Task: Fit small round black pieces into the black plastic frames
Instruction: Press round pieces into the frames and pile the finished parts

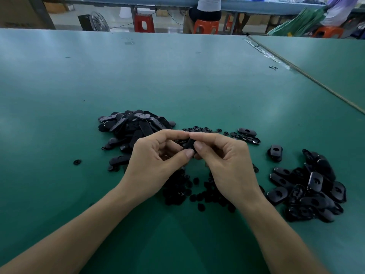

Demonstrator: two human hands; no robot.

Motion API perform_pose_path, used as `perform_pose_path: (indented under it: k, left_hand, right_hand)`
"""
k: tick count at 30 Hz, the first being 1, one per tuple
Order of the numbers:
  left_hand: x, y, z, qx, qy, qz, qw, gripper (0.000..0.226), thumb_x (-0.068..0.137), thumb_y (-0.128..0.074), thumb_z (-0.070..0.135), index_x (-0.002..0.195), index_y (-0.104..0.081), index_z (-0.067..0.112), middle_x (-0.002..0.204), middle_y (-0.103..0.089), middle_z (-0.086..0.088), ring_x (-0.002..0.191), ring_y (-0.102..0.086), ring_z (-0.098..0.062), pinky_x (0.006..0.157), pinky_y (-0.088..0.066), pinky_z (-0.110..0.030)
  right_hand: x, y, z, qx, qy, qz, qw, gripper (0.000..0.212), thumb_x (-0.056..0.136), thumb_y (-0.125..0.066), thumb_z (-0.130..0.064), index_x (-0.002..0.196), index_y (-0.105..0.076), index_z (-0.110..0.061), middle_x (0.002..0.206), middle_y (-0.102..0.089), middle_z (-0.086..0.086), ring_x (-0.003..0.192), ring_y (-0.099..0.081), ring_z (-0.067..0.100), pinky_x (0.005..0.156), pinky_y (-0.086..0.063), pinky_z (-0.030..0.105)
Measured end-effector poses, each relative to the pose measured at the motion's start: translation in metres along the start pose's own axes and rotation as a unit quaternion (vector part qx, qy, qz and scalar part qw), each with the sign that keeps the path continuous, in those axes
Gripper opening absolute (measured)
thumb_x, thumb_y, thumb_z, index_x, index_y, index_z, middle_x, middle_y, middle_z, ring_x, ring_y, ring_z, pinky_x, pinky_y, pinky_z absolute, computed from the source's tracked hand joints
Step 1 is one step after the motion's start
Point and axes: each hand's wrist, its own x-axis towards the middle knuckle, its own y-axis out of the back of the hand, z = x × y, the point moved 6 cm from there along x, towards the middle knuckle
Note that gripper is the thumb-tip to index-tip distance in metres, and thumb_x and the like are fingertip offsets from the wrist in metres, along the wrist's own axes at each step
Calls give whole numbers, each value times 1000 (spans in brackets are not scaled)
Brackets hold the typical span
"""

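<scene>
L hand & R hand both pinch one black frame just above the round-piece heap, prob. to press a piece in w/ refills underneath; left frame pile & right frame pile flank that heap.

This looks like a factory assembly workshop: wide green-covered worktables, heaps of identical black plastic frames, orange plastic stools, and other workers seated at a long blue bench.
</scene>
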Motion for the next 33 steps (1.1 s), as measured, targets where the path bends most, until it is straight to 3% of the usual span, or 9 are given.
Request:
perform_pose_path:
  k: [3,6,8,11,15,20,23,28,33]
  left_hand:
    - [0,0,-1,4,0,2,1000,29,82,-79,29,108,-73,39,77,-71,2,68,-67,-15,66,-58,-39]
    - [0,0,0,-5,-5,14,1000,25,83,-77,27,106,-76,39,78,-69,1,70,-66,-12,60,-57,-32]
    - [1,1,0,-24,-8,27,999,17,86,-77,24,98,-74,35,78,-70,-1,71,-70,-14,59,-55,-22]
    - [1,3,-1,-52,-3,44,998,12,86,-72,30,93,-64,23,75,-71,1,71,-75,-18,59,-56,-21]
    - [2,5,-1,-56,-7,54,997,15,86,-72,30,87,-60,21,70,-71,1,65,-73,-16,56,-54,-19]
    - [3,6,-4,-59,-2,53,997,27,86,-73,24,111,-64,23,73,-75,-6,65,-71,-17,62,-56,-22]
    - [3,6,-3,-57,-14,60,997,15,86,-73,24,100,-75,30,77,-75,-2,68,-69,-12,63,-57,-22]
    - [2,8,1,-67,-36,73,994,10,83,-76,26,91,-79,28,83,-76,2,68,-68,-6,64,-56,-19]
    - [1,9,2,-60,-43,81,994,11,81,-77,24,91,-80,26,78,-76,6,64,-66,-4,62,-53,-16]
  right_hand:
    - [1,1,0,-49,11,0,999,34,98,-58,-3,117,-74,-25,105,-75,-15,103,-68,0,93,-51,18]
    - [0,14,-1,-223,25,67,972,31,97,-60,-10,121,-71,-27,105,-70,-17,105,-63,1,95,-44,14]
    - [-1,14,1,-350,20,45,936,29,95,-65,-19,122,-70,-26,107,-61,-12,110,-53,11,97,-37,18]
    - [-1,6,7,-426,2,-15,904,28,94,-66,-31,123,-70,-29,103,-51,-11,109,-45,15,98,-38,26]
    - [0,3,7,-423,-9,-23,906,23,95,-65,-33,117,-72,-28,101,-55,-8,108,-48,14,98,-41,28]
    - [-1,5,7,-401,-2,-1,916,18,96,-65,-31,110,-76,-26,94,-55,-9,101,-50,12,93,-41,24]
    - [-1,7,4,-380,4,21,925,17,96,-65,-28,108,-76,-23,94,-60,-7,98,-56,13,89,-44,25]
    - [-2,7,0,-349,12,40,936,21,97,-64,-22,115,-74,-20,104,-72,-5,95,-62,6,84,-37,3]
    - [-2,8,1,-340,18,31,940,25,98,-62,-21,122,-71,-19,107,-70,-5,96,-60,5,85,-34,-1]
